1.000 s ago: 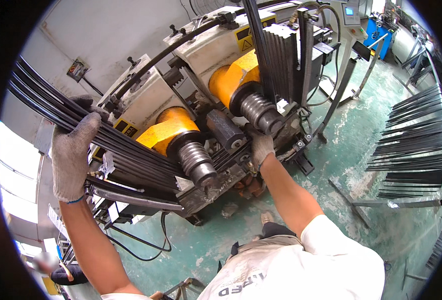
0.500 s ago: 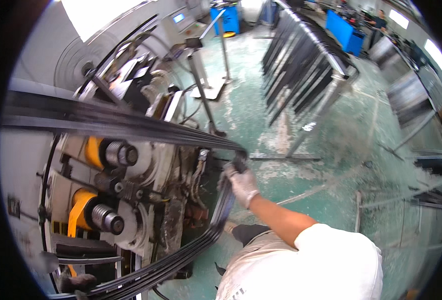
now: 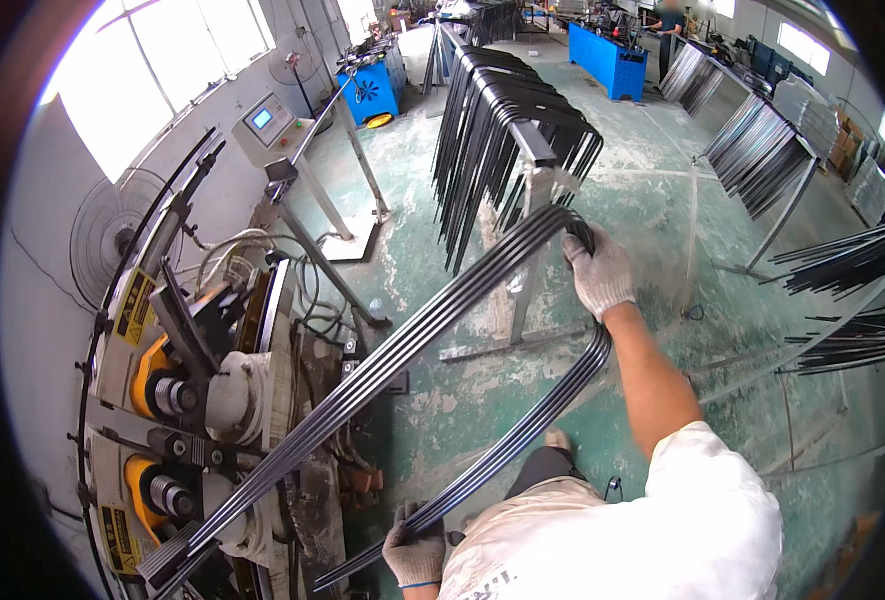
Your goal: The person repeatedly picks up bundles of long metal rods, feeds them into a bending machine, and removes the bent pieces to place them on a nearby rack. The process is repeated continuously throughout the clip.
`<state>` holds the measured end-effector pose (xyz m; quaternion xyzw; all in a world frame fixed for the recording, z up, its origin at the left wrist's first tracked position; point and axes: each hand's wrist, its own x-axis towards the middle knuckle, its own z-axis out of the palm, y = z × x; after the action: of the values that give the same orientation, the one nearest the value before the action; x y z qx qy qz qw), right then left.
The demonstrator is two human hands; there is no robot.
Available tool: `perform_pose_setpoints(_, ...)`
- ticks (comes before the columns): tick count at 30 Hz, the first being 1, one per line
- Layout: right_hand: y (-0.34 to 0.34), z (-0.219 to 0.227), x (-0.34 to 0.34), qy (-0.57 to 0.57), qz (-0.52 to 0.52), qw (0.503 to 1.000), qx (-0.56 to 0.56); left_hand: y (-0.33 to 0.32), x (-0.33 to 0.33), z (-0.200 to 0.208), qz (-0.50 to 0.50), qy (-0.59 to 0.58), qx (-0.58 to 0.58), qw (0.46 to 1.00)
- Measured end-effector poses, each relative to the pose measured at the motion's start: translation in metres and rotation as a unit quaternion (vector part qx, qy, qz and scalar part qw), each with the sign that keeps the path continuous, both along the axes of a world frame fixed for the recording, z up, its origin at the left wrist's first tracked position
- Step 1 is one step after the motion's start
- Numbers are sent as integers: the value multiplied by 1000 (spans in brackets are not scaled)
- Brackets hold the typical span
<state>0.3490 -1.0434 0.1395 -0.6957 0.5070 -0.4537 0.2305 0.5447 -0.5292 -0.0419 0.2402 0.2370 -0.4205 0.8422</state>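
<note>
A bundle of several dark metal tubes (image 3: pixel 377 366), bent into a long U, stretches across the middle of the head view. My gloved right hand (image 3: pixel 602 272) grips it at the rounded bend, arm reaching forward. At the lower edge, my gloved left hand (image 3: pixel 415 546) is closed around the shorter leg near its end. The longer leg slants down to the left, passing in front of a bending machine (image 3: pixel 224 490) with yellow-and-steel rollers. Just beyond my right hand, a rack beam (image 3: pixel 530 142) carries many similar bent tubes (image 3: pixel 482 105), hanging bend-up.
Left of me stand a control box (image 3: pixel 270 128) on a post and a wall fan (image 3: pixel 112 240). Blue machines (image 3: pixel 607 62) are farther back, one with a person (image 3: pixel 668 30) beside it. More racks of tubes (image 3: pixel 762 150) line the right side. The rack's foot bar (image 3: pixel 507 345) lies on the green floor.
My view has turned right. The bundle has swung away from the machine toward the hanging tubes, with my right hand still on its bend. My left hand now shows clearly at the lower middle.
</note>
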Motion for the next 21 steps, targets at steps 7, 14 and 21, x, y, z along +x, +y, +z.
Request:
perform_pose_setpoints(7,-200,62,-11,81,51,995,-26,-213,-60,27,-161,0,53,986)
perform_pose_setpoints(14,-403,20,36,284,88,943,-151,-441,-62,192,-230,-458,102,853)
perform_pose_setpoints(21,-456,13,76,345,42,890,-294,-646,-29,241,-226,-714,183,637)
